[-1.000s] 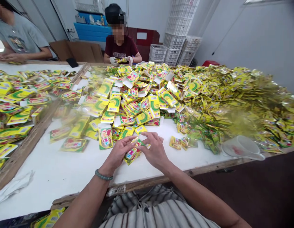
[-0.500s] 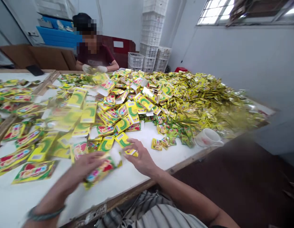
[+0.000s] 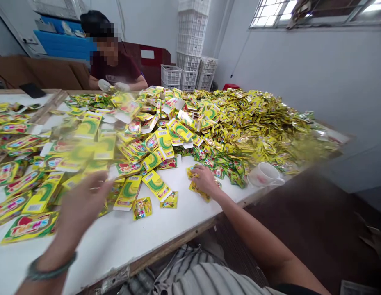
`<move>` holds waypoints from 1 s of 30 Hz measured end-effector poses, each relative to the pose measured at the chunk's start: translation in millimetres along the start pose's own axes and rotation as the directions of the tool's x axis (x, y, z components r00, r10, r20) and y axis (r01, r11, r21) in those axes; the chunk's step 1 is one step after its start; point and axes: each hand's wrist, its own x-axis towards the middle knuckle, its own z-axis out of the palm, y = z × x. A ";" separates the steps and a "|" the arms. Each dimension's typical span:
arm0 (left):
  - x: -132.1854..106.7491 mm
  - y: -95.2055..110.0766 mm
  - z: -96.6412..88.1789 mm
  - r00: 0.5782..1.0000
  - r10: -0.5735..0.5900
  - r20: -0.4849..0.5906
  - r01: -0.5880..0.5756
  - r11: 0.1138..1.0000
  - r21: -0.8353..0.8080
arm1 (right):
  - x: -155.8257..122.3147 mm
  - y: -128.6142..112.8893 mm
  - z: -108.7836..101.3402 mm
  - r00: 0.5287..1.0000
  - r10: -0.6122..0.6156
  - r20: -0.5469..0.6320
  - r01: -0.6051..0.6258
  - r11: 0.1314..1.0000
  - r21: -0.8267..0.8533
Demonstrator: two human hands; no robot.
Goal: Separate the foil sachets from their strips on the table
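My right hand (image 3: 205,180) rests on a few small yellow sachets (image 3: 197,189) at the near edge of the big sachet pile (image 3: 258,123), fingers curled over them. My left hand (image 3: 82,205), with a bead bracelet on the wrist, is smeared by motion and hovers over the flat yellow-green cartons (image 3: 39,196) at the left; its fingers cannot be made out. Between my hands lie a flat carton (image 3: 156,185) and two loose sachets (image 3: 142,207).
A white cup (image 3: 264,175) lies on its side right of my right hand. The wooden table edge (image 3: 178,242) runs close to my body. A co-worker in white gloves (image 3: 112,69) sits at the far end. White crates (image 3: 190,53) are stacked behind.
My left hand swung left with the filled carton and it no longer shows in the hand. My right hand moved right onto the small sachets. The view turned slightly right.
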 end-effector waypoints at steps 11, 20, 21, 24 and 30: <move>-5.1 70.2 81.4 0.857 0.248 0.452 -0.430 0.828 0.361 | -19.3 -14.5 -8.4 0.994 0.042 -0.097 -0.021 0.979 0.202; 18.7 59.7 69.8 0.647 0.433 0.628 -0.725 0.605 0.330 | -10.1 -51.1 8.7 0.972 -0.221 0.085 0.233 0.957 -0.174; 18.1 58.0 70.6 0.617 0.433 0.657 -0.739 0.606 0.295 | -11.1 -52.8 8.8 0.965 -0.243 0.095 0.256 0.953 -0.160; 13.0 50.8 73.2 0.608 0.416 0.676 -0.707 0.671 0.223 | -17.8 -53.4 5.5 0.968 -0.240 0.079 0.244 0.968 -0.050; -6.1 36.1 85.2 0.617 0.602 0.507 -0.759 0.627 0.178 | -31.7 -45.4 6.0 0.988 -0.125 -0.090 0.139 0.975 0.173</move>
